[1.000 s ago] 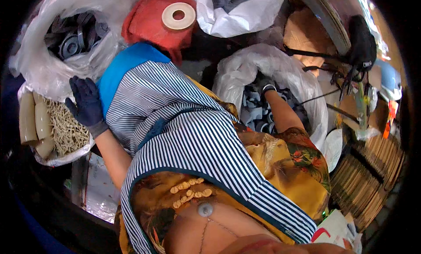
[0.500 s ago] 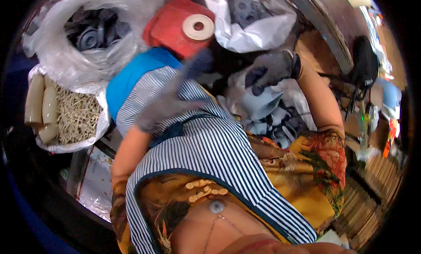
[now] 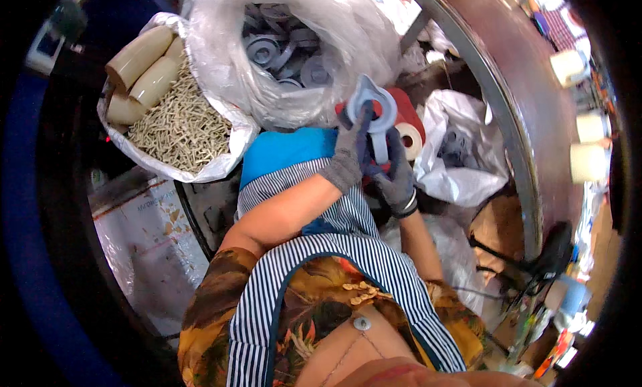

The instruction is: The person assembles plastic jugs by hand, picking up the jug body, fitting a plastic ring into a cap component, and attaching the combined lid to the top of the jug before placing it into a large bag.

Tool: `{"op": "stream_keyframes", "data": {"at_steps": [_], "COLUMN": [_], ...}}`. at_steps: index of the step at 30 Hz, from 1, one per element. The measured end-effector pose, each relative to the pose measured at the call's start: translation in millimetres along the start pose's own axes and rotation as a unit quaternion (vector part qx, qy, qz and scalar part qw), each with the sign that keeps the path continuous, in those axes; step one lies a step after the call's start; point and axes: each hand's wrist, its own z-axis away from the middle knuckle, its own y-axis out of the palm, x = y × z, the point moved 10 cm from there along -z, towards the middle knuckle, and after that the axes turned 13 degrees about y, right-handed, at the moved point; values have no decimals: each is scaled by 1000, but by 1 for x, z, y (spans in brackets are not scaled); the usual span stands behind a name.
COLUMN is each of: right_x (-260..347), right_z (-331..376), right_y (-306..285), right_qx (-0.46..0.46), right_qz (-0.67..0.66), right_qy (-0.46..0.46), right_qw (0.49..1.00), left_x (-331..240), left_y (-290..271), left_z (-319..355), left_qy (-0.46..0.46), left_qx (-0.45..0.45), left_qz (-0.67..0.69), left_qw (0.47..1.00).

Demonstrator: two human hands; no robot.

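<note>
A grey-blue plastic part (image 3: pixel 388 113), with a ring, a pointed spout-like end and a straight strip, is held up over my lap. My gloved left hand (image 3: pixel 349 150) grips it at the ring, a finger reaching across the opening. From the other side my gloved right hand (image 3: pixel 397 180) closes on the part near its strip. Just behind the hands is a red block-like object (image 3: pixel 405 107) bearing a cream ring (image 3: pixel 408 141), partly covered by the part and my fingers.
A large clear plastic bag (image 3: pixel 221 73) holds several grey parts. Left of it, a white sack (image 3: pixel 244 136) contains small beige pieces and cream cylinders. A white bag (image 3: pixel 478 183) of dark grey parts lies at the right, beside a curved dark tabletop edge (image 3: pixel 508 113).
My right hand has left the bag of grey parts at the right. Both hands have come together, now holding one grey-blue part. The view has swung, shifting the surroundings.
</note>
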Motion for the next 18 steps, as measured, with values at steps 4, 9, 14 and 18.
{"op": "stream_keyframes", "data": {"at_steps": [4,9,14,18], "right_x": [-65,-147,-131,-138], "right_z": [-16,-38,-31,-30], "right_y": [-25,-39,-41,-40], "right_qx": [-97,-40,-115,-102], "right_qz": [-100,-54,-9,34], "right_qy": [63,157,135,112], "right_qw": [988,985,984,988], "left_x": [5,-56,-140,-140], "left_y": [-6,-22,-49,-126], "left_z": [2,6,-16,-43], "left_qy": [-59,-114,-7,-14], "left_qx": [50,135,120,-20], "left_qz": [-48,-123,-48,188], "left_qw": [996,977,992,982]}}
